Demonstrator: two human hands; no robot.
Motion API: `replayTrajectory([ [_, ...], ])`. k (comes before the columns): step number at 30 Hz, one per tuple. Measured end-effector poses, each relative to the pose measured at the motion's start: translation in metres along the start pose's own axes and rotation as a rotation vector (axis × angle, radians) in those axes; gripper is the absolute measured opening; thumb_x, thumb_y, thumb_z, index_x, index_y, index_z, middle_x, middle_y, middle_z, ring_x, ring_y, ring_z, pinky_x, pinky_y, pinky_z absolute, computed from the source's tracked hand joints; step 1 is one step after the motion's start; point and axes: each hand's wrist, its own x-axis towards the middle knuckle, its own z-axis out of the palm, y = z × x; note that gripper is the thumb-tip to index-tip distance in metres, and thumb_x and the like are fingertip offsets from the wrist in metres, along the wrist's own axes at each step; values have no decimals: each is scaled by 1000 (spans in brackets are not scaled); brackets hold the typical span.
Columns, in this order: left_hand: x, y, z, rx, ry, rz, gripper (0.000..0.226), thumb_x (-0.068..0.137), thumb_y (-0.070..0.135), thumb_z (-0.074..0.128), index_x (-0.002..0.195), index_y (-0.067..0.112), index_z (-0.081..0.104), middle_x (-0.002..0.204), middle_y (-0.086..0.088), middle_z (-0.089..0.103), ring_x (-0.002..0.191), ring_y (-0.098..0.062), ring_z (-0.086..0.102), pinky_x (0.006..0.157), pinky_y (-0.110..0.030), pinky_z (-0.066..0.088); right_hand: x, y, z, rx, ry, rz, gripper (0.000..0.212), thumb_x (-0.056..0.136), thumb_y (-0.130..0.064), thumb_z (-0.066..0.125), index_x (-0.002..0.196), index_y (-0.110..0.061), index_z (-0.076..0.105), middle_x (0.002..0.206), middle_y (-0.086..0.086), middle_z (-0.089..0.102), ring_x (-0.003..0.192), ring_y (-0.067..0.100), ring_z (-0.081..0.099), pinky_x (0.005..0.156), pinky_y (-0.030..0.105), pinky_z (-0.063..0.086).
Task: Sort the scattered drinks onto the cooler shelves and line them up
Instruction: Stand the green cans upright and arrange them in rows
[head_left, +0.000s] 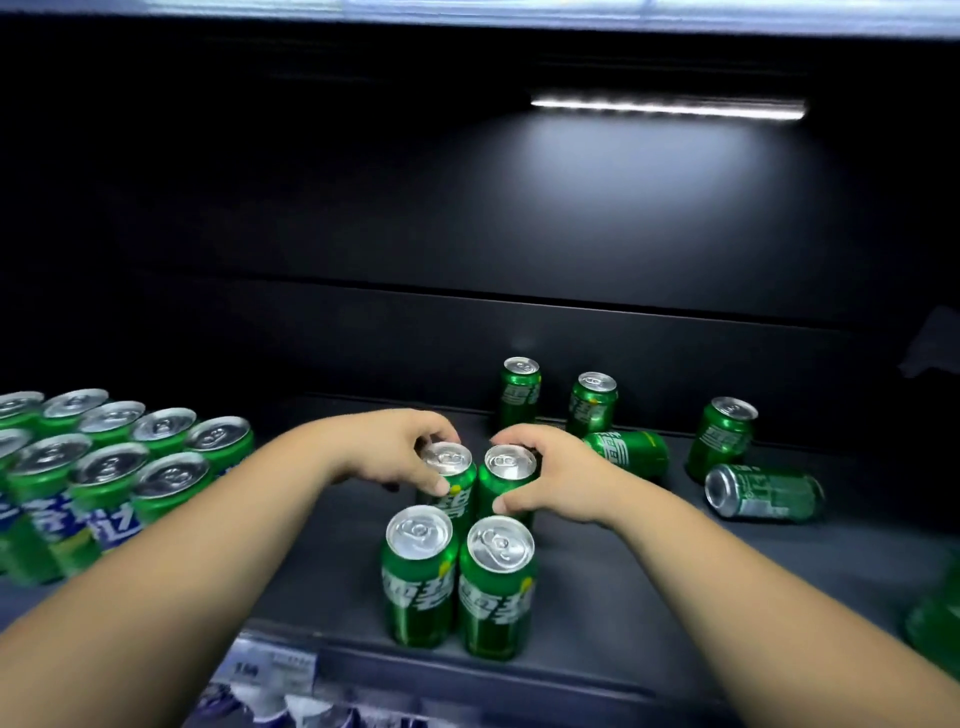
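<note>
Green cans in hand: you hold two upright, side by side on the dark shelf (623, 571), likely to begin a second row.
Left hand (395, 452): your fingers curl round the rim of the left can (451, 470).
Right hand (550, 478): it grips the right can (508, 475) the same way, so both can be set square together.
Front pair (418, 571): at 6 o'clock from your hands, touching, a guide for the line.
Loose cans (724, 434): from 1 to 3 o'clock, three upright, two lying, not yet sorted.
Neat block (104, 467): at 9 o'clock, already in rows.

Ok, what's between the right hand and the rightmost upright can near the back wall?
In the head view, one green can lies on its side just past the right hand; then bare shelf up to the upright can.
</note>
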Motion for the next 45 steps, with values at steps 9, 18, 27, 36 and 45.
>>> replayTrajectory([
  [9, -17, 5, 23, -158, 98, -35, 10, 92, 40, 67, 100, 37, 70, 93, 12, 73, 85, -12, 64, 75, -34, 53, -15, -12, 2, 318, -64, 143, 36, 91, -31, 72, 126, -31, 64, 112, -5, 71, 79, 5, 60, 65, 23, 48],
  [18, -23, 11, 26, -227, 97, -57, 14, 96, 32, 63, 109, 29, 69, 94, 9, 73, 75, -1, 64, 62, -18, 49, -30, -11, 0, 330, -89, 137, 24, 91, -31, 72, 115, -35, 68, 117, 2, 72, 91, 14, 62, 74, 35, 52],
  [27, -22, 12, 24, -218, 65, -74, 14, 99, 31, 60, 111, 30, 68, 100, 6, 73, 80, -7, 66, 66, -23, 52, -34, -12, 7, 325, -69, 143, 39, 86, -38, 76, 123, -35, 64, 115, -6, 71, 98, 14, 67, 86, 40, 56],
  [36, -18, 13, 17, -83, -41, -128, 14, 98, 32, 59, 110, 35, 67, 112, 0, 72, 91, -16, 65, 86, -40, 56, -47, -18, 2, 180, -117, 84, 19, 92, -47, 65, 110, -41, 70, 117, 0, 70, 111, 22, 65, 82, 41, 60],
  [45, 7, 30, 7, 104, -5, -43, 36, 87, 33, 73, 121, 31, 61, 116, 2, 64, 101, -14, 64, 87, -29, 54, -41, -3, -2, 130, -59, 122, 58, 88, -55, 68, 141, -36, 54, 131, -10, 62, 116, 6, 58, 92, 24, 47],
])
